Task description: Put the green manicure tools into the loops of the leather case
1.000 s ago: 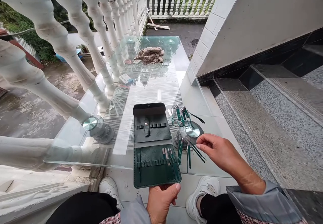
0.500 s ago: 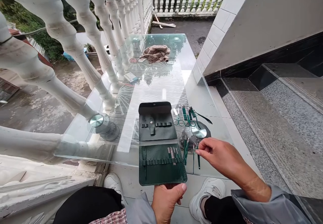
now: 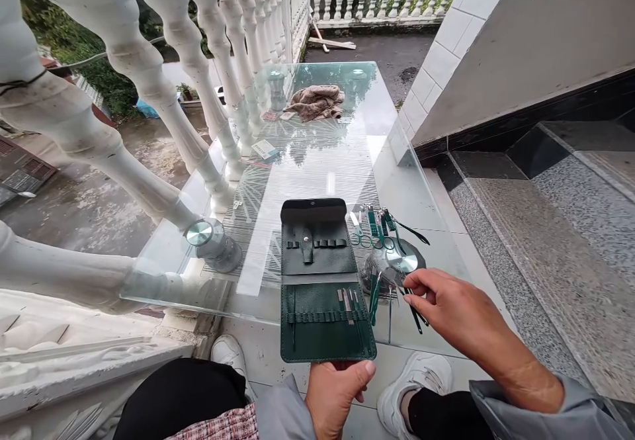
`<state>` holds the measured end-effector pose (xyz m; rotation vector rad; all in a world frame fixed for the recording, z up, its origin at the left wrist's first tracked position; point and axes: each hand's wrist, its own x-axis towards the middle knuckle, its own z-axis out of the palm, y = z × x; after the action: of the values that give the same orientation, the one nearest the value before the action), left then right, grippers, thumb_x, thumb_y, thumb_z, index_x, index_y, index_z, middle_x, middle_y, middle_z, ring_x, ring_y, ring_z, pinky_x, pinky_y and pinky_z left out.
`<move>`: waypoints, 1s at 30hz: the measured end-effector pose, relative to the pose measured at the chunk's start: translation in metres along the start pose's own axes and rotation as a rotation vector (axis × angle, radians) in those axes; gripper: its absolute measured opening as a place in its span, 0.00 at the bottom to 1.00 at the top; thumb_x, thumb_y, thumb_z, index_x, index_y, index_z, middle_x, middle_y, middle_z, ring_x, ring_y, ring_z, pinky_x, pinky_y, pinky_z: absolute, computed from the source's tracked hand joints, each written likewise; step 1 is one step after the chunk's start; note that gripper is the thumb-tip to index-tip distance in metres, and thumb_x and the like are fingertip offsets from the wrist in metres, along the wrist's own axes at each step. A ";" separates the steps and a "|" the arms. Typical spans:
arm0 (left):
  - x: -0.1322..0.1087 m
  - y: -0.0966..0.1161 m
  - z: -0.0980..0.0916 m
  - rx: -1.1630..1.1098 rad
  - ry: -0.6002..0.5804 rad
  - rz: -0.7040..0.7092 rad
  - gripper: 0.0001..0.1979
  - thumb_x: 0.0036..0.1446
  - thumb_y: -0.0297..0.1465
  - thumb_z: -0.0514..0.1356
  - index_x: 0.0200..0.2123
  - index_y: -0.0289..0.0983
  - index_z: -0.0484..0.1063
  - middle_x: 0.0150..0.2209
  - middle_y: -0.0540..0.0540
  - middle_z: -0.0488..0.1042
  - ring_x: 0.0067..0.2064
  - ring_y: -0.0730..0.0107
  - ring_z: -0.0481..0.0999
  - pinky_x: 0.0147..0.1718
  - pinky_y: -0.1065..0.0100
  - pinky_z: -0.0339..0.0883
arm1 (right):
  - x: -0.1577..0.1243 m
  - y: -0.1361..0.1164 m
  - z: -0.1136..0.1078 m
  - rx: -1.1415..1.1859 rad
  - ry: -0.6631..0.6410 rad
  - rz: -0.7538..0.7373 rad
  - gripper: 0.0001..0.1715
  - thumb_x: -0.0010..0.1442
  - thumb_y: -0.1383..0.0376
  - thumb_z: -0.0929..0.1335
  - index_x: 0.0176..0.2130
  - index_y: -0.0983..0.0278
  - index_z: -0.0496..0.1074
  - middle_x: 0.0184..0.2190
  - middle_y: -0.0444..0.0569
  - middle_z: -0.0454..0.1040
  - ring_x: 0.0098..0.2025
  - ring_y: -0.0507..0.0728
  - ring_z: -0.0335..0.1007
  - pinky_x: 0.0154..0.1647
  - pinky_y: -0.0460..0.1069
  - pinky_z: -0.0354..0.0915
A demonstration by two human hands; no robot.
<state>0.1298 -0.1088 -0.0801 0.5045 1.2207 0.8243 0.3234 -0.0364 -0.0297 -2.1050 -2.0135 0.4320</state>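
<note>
My left hand (image 3: 337,394) grips the lower edge of an unfolded dark green manicure case (image 3: 327,344), its thumb at the case's bottom right corner. Several slim metal tools (image 3: 348,304) sit in the elastic loops of the lower panel; the loops of the upper panel hold none. To the right, my right hand (image 3: 441,298) pinches a thin dark green manicure tool (image 3: 415,314) just above the glass table. Its exact kind is unclear. Beside it lie green tweezers (image 3: 375,298) and a slender metal stick (image 3: 389,314). Farther back are small scissors (image 3: 364,240), nail clippers (image 3: 372,220) and cuticle nippers (image 3: 409,229).
The glass table (image 3: 198,294) rests on round supports with metal caps (image 3: 200,233). A crumpled brown cloth (image 3: 317,102) and a small card (image 3: 266,149) lie farther back. White balusters (image 3: 163,89) border the left; stone steps (image 3: 536,228) rise on the right.
The view has shifted slightly, so everything sits a little farther right. My right hand has moved slightly right, with the thin tool now tilted between its fingers. My left hand still holds the case.
</note>
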 end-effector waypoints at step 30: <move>0.002 -0.005 -0.003 0.010 -0.016 -0.005 0.18 0.37 0.40 0.68 0.28 0.35 0.69 0.20 0.53 0.63 0.22 0.75 0.60 0.20 0.72 0.56 | -0.001 0.001 -0.008 -0.004 -0.038 0.046 0.12 0.52 0.59 0.61 0.23 0.59 0.69 0.24 0.44 0.72 0.24 0.53 0.64 0.24 0.48 0.53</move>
<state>0.1289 -0.1109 -0.0861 0.5152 1.2120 0.8085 0.3275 -0.0370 -0.0223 -2.1653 -1.9913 0.4795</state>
